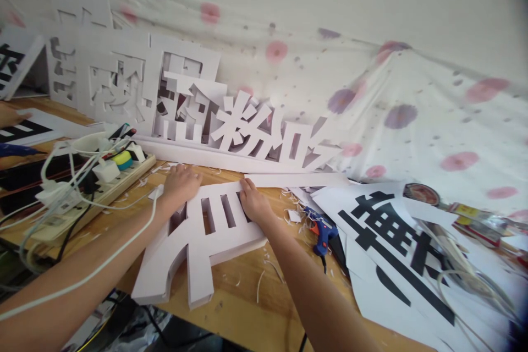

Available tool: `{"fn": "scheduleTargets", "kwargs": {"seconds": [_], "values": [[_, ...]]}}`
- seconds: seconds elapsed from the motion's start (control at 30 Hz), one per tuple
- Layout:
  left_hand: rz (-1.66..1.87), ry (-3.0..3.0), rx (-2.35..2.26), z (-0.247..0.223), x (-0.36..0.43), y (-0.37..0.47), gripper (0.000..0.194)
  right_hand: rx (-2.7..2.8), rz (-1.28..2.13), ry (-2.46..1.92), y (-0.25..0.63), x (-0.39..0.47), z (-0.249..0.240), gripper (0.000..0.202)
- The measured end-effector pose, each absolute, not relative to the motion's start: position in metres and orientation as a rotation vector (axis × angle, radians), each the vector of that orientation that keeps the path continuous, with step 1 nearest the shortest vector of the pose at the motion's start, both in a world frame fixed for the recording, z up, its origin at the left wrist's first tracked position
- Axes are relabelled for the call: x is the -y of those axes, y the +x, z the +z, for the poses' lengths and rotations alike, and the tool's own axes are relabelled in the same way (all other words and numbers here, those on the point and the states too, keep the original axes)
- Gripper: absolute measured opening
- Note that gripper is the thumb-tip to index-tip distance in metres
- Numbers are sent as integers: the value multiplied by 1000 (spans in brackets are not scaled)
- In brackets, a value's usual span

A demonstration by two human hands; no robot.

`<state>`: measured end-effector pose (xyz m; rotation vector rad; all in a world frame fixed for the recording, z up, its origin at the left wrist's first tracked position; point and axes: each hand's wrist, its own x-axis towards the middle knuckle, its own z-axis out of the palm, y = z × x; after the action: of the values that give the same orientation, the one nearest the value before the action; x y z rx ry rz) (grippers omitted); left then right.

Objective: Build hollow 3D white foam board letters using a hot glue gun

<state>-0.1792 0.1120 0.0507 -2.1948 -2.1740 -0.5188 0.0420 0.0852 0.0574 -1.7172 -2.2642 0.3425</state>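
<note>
- Head view: white character point(196, 234), lower center of the frame on the worktop point(243, 302), walled along near edges; far edge partly hidden, completion unclear;
- left hand point(182, 182), fingers bent over its top; right hand point(254, 201), fingers bunched near white strip point(297, 180), pinch unclear;
- center, standing characters point(243, 126) appear built up.

A flower-patterned sheet point(371, 115) hangs behind the wooden table point(231, 308).

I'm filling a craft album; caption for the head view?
Left hand and right hand on a white cut-out character, blue glue gun nearby on the wooden table.
</note>
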Motion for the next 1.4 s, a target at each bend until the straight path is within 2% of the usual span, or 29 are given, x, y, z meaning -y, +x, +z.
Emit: {"fn": "scheduleTargets", "kwargs": {"seconds": [0.13, 0.27, 0.47, 0.73, 1.07, 1.4], "values": [[-571, -2350, 1919, 63, -100, -165, 34, 2257, 336, -1694, 43, -84, 57, 48], [-470, -2613, 1745, 67, -96, -141, 32, 2242, 327, -1686, 43, -83, 56, 47], [-287, -2606, 1901, 61, -94, -111, 43, 2226, 299, -1696, 43, -84, 55, 47], [-131, -2572, 1935, 63, -91, -110, 46, 2256, 310, -1711, 44, -82, 57, 48], [-129, -2586, 1911, 61, -93, -109, 42, 2343, 165, -1744, 36, -76, 71, 47], [-124, -2608, 2083, 73, -106, -107, 32, 2269, 181, -1754, 26, -62, 58, 50]]}}
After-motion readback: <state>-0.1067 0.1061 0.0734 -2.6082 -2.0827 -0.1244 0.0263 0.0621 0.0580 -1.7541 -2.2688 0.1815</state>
